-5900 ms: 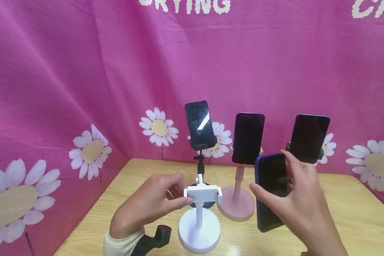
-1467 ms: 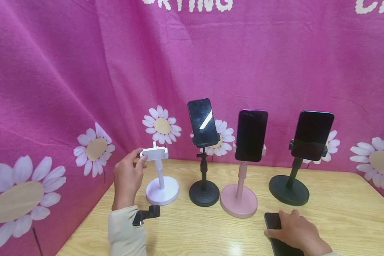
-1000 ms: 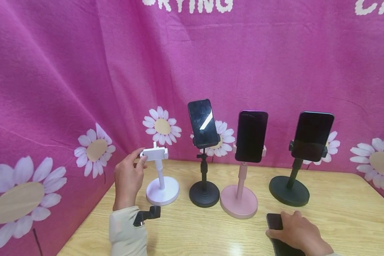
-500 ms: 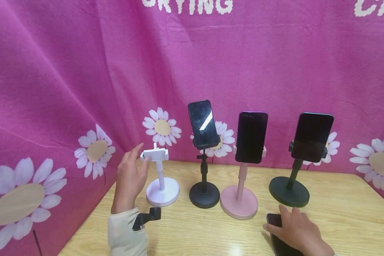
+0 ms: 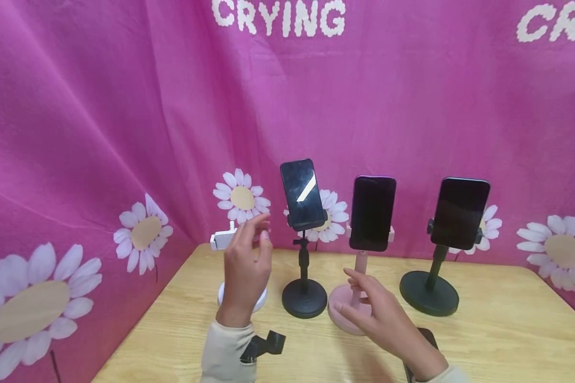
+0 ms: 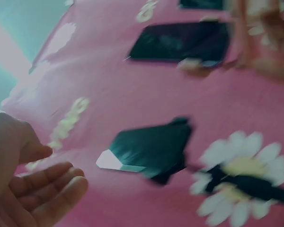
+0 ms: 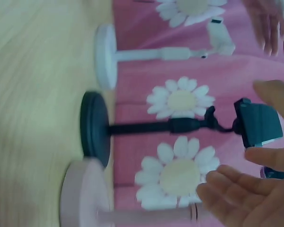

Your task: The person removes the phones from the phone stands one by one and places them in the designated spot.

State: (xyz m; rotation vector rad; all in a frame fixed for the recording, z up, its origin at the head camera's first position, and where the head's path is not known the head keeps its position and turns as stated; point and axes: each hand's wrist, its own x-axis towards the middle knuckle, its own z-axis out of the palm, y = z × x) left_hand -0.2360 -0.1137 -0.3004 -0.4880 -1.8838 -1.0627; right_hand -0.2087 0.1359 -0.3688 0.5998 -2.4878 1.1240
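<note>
My left hand (image 5: 246,268) hovers, fingers loosely bent and holding nothing, before the white phone stand (image 5: 222,241), hiding much of its post. My right hand (image 5: 380,314) is in the air in front of the pink phone stand (image 5: 337,314), its thumb and fingers apart with nothing between them. Under the right forearm a dark phone (image 5: 427,335) lies on the table, mostly covered. The white stand's clamp carries no phone. In the right wrist view the right hand (image 7: 255,189) reaches in beside the black phone stand (image 7: 142,126).
Upright phones sit in the black stand (image 5: 303,194), the pink stand, and a dark green stand (image 5: 428,292) at the right. A pink cloth (image 5: 412,106) with daisies hangs behind the wooden table (image 5: 498,319). A black wrist mount (image 5: 263,346) juts from the left sleeve.
The left hand has let go of the white stand's clamp and moved right. The right hand has lifted off the lying phone and moved left and up. Earlier, it held that phone raised.
</note>
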